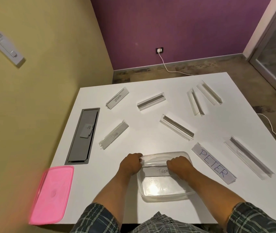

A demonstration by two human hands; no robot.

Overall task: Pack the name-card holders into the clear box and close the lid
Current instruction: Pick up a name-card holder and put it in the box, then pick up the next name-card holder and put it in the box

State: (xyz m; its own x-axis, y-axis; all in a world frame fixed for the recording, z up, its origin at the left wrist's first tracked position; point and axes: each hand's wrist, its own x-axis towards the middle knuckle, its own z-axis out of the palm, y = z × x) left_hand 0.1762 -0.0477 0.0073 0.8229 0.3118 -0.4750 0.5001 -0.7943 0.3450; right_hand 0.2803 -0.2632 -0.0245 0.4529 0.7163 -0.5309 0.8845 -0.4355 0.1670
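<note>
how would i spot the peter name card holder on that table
On the white table, look just right of the clear box at the near edge. The PETER holder lies there diagonally; its large dark lettering is far bigger than the faint writing on the DOG holder.

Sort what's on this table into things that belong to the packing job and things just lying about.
Job:
clear box
TIGER holder, held in the box by both hands
pink lid
PETER holder
DOG holder
ZEBRA holder
five unlabelled holders, e.g.

Lying about:
grey cable hatch
white cable on the floor
</note>
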